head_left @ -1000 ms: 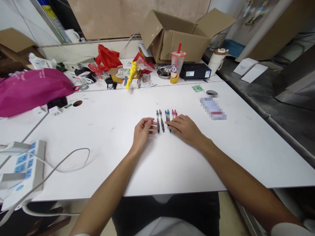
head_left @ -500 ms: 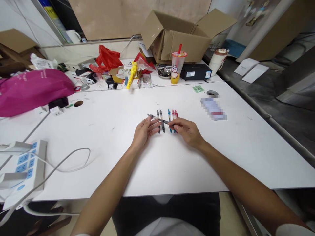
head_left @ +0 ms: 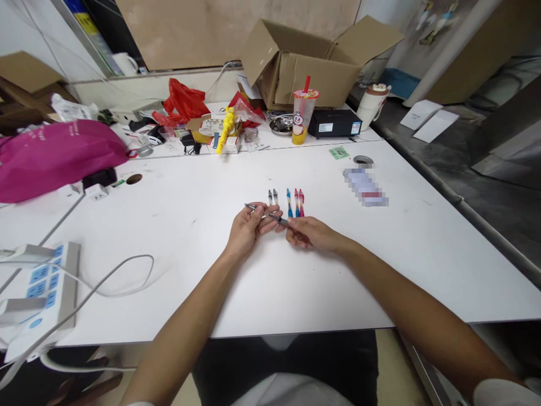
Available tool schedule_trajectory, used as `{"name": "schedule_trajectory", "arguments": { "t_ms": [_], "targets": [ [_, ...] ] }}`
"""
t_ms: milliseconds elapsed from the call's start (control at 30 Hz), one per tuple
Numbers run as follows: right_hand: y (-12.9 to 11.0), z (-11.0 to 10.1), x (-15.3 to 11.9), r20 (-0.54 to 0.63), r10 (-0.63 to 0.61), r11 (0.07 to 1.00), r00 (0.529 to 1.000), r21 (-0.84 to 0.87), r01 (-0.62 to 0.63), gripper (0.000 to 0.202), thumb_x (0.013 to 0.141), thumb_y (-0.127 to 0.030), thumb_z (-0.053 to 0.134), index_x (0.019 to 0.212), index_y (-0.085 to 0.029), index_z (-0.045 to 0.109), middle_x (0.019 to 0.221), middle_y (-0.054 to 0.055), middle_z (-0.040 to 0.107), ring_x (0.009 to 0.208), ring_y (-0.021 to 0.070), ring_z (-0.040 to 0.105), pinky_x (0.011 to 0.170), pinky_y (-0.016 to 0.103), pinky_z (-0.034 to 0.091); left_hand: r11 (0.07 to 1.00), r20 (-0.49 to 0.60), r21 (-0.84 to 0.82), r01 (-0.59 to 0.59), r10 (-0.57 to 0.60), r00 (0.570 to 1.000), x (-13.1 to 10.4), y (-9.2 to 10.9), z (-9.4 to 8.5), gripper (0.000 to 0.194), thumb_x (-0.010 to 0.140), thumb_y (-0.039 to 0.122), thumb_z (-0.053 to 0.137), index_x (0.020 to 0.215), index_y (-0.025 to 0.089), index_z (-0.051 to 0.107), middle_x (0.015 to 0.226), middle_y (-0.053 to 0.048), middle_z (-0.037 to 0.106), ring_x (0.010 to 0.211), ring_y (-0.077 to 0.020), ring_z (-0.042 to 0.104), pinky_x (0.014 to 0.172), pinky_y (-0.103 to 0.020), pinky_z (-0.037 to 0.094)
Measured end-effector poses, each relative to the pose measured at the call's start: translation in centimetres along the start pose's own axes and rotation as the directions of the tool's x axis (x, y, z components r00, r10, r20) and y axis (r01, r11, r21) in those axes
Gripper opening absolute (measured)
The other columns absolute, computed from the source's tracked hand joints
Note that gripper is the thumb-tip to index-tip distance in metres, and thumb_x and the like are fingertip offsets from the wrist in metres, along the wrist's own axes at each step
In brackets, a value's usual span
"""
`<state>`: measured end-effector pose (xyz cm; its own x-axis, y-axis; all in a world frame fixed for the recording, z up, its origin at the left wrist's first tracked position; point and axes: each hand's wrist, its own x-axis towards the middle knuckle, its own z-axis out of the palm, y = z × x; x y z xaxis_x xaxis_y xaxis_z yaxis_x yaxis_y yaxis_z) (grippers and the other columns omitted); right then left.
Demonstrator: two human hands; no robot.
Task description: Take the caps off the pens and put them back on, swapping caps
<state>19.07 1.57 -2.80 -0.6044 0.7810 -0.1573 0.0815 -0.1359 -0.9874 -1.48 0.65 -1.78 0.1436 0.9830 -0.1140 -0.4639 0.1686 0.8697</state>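
Note:
A dark pen (head_left: 274, 216) lies slantwise between my hands, above the table. My left hand (head_left: 248, 226) pinches its left part under the thumb, with the other fingers spread beneath it. At its right end, the fingertips of my right hand (head_left: 310, 232) grip the grey barrel. Just beyond my hands, two black pens (head_left: 273, 197) lie side by side, their lower ends hidden by my left fingers. To their right are a blue pen (head_left: 289, 203) and two pink-topped pens (head_left: 299, 202), partly covered by my right hand.
On the white table (head_left: 177, 254) a power strip (head_left: 51, 287) with a cable lies at left. A blurred-out flat object (head_left: 366, 187) is at right. Along the back stand a cardboard box (head_left: 308, 73), a drink cup (head_left: 303, 115), a black box (head_left: 333, 123) and a magenta bag (head_left: 63, 158).
Both hands have come slightly nearer to me with the pen. My right hand has shifted a little left and down, and my left thumb now lies over the pen.

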Motion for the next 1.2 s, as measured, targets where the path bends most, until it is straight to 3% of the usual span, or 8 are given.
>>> {"name": "schedule_trajectory", "arguments": {
  "t_ms": [133, 300, 367, 500, 600, 800, 1000, 1200],
  "targets": [
    [-0.2, 0.4, -0.2, -0.057, -0.069, 0.967, 0.996, -0.250, 0.053, 0.043, 0.104, -0.056, 0.041, 0.091, -0.022, 0.063, 0.061, -0.002, 0.060, 0.050, 0.0128, 0.045, 0.055, 0.029, 0.038, 0.997, -0.034, 0.047, -0.059, 0.061, 0.998, -0.2, -0.3, 0.3, 0.035, 0.086, 0.044, 0.079, 0.097, 0.018, 0.059, 0.105, -0.010, 0.078, 0.099, -0.0193, 0.077, 0.090, -0.031, 0.061],
    [-0.3, 0.7, -0.6, -0.208, -0.328, 0.650, 0.922, -0.758, 0.060, 0.028, 0.103, -0.046, 0.048, 0.092, -0.025, 0.064, 0.065, -0.003, 0.060, 0.056, 0.0158, 0.051, 0.061, 0.031, 0.036, 0.992, -0.109, 0.098, -0.081, 0.091, 0.990, -0.2, -0.4, 0.5, 0.036, 0.086, 0.046, 0.078, 0.096, 0.018, 0.059, 0.100, -0.009, 0.078, 0.094, -0.0172, 0.077, 0.089, -0.030, 0.060],
    [-0.2, 0.7, -0.6, -0.231, -0.317, 0.674, 0.920, -0.737, 0.047, 0.029, 0.103, -0.047, 0.048, 0.093, -0.026, 0.065, 0.067, -0.003, 0.063, 0.058, 0.0159, 0.053, 0.062, 0.031, 0.038, 0.993, -0.137, 0.099, -0.070, 0.084, 0.987, -0.1, -0.4, 0.4, 0.034, 0.088, 0.045, 0.076, 0.096, 0.017, 0.060, 0.101, -0.009, 0.079, 0.092, -0.0164, 0.077, 0.088, -0.029, 0.061],
    [0.0, 1.0, -0.4, -0.271, -0.285, 0.880, 0.919, -0.455, 0.139, 0.027, 0.101, -0.050, 0.052, 0.097, -0.025, 0.063, 0.085, 0.001, 0.072, 0.063, 0.0155, 0.060, 0.064, 0.032, 0.047, 0.995, -0.187, 0.097, -0.029, 0.047, 0.981, 0.1, -0.5, 0.4, 0.031, 0.090, 0.042, 0.075, 0.098, 0.016, 0.061, 0.105, -0.012, 0.079, 0.084, -0.0151, 0.078, 0.086, -0.029, 0.062],
    [0.0, 1.1, -0.2, -0.323, -0.313, 0.916, 0.893, -0.350, 0.194, 0.025, 0.096, -0.047, 0.061, 0.105, -0.025, 0.060, 0.099, 0.005, 0.074, 0.073, 0.0173, 0.065, 0.069, 0.035, 0.053, 0.995, -0.199, 0.100, -0.019, 0.039, 0.979, 0.1, -0.7, 0.4, 0.033, 0.091, 0.044, 0.075, 0.100, 0.016, 0.060, 0.110, -0.015, 0.079, 0.082, -0.0169, 0.079, 0.084, -0.032, 0.064],
    [0.6, 0.9, 0.2, -0.388, -0.387, 0.885, 0.836, -0.412, 0.219, 0.023, 0.095, -0.043, 0.063, 0.109, -0.024, 0.060, 0.108, 0.007, 0.072, 0.098, 0.0224, 0.067, 0.080, 0.037, 0.054, 0.995, -0.213, 0.104, -0.008, 0.030, 0.977, 0.1, -0.9, 0.5, 0.035, 0.090, 0.046, 0.074, 0.100, 0.016, 0.059, 0.113, -0.016, 0.078, 0.086, -0.0199, 0.080, 0.082, -0.034, 0.065],
    [0.9, 0.9, 0.5, -0.420, -0.409, 0.878, 0.811, -0.424, 0.223, 0.028, 0.093, -0.038, 0.065, 0.118, -0.025, 0.061, 0.112, 0.008, 0.070, 0.098, 0.0222, 0.066, 0.080, 0.037, 0.054, 0.995, -0.196, 0.103, -0.011, 0.031, 0.980, 0.2, -1.1, 0.3, 0.037, 0.090, 0.047, 0.074, 0.102, 0.016, 0.058, 0.113, -0.019, 0.078, 0.091, -0.0220, 0.080, 0.082, -0.034, 0.065],
    [0.3, 1.0, 0.3, -0.384, -0.515, 0.805, 0.766, -0.525, 0.278, 0.009, 0.094, -0.031, 0.064, 0.093, -0.024, 0.069, 0.105, 0.006, 0.068, 0.098, 0.0222, 0.065, 0.073, 0.035, 0.052, 0.997, -0.200, 0.069, 0.017, -0.003, 0.980, 0.3, -1.4, 0.3, 0.033, 0.094, 0.046, 0.069, 0.095, 0.014, 0.063, 0.107, -0.018, 0.079, 0.087, -0.0203, 0.079, 0.080, -0.031, 0.066]
  ]
}}
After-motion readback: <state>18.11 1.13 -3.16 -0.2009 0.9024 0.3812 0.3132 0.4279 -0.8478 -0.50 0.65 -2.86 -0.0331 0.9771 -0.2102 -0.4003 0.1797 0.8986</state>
